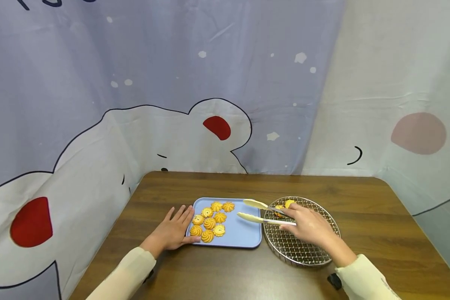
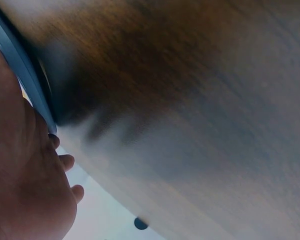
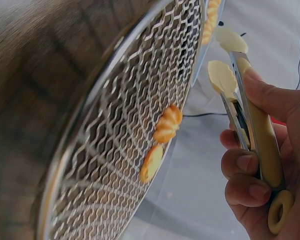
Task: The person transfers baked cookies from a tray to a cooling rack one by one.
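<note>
The worktop (image 1: 240, 268) shows wood grain, glossy toward its near edge. On it, the tray (image 1: 243, 234) looks like smooth plastic, the rack (image 1: 303, 252) shiny metal mesh. The tongs (image 3: 260, 135) combine polished metal with matt yellow tips. Beyond the far edge hangs creased, matt cloth (image 1: 281, 104).

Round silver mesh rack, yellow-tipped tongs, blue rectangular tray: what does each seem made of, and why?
Round silver mesh rack: shiny metal; its wires glint. Yellow-tipped tongs: metal arms, reflecting light; matte tips, perhaps silicone or plastic. Blue rectangular tray: probably smooth plastic, evenly coloured, though coated metal is possible.
</note>
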### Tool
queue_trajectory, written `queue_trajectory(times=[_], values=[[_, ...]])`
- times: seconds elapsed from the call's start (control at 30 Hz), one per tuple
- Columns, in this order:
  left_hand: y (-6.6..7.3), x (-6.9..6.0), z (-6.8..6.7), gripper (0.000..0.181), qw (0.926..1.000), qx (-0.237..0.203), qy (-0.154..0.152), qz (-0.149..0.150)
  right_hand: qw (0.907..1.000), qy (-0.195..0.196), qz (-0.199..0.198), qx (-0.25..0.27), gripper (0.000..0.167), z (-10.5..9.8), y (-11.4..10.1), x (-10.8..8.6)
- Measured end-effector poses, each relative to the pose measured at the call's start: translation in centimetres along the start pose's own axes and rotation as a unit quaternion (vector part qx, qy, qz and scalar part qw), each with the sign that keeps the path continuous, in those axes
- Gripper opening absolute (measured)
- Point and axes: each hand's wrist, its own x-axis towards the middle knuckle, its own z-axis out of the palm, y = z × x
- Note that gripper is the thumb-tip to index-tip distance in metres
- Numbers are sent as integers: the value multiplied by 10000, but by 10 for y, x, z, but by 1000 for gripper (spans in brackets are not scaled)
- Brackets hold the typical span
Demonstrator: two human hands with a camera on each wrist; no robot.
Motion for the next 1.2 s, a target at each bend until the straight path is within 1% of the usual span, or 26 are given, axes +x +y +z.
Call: queue_trajectory(times=[0.17,0.33,0.53,0.63,0.77,0.97,1.2], values=[[2,-1,-5,101,9999,60,-90,-55,10000,0,-32,8,57,5,-7,8],[3,-3,-8,100,10000,37,-67,-43,9999,-51,-81,94,54,7,-14,16],[2,-2,-6,101,10000,45,-58,-26,9998,-190,-12,73,55,10,-19,26],[2,-1,-7,101,10000,17,-65,-26,9997,-234,-64,16,56,11,-20,30],[2,-1,-6,101,9999,28,-95,-35,9995,-281,-140,34,56,11,-22,33],[1,0,-2,101,9999,66,-117,-55,9989,-466,-63,-6,57,14,-24,39],[-3,1,6,104,10000,71,-21,-31,9985,-539,-13,-81,58,16,-27,45]])
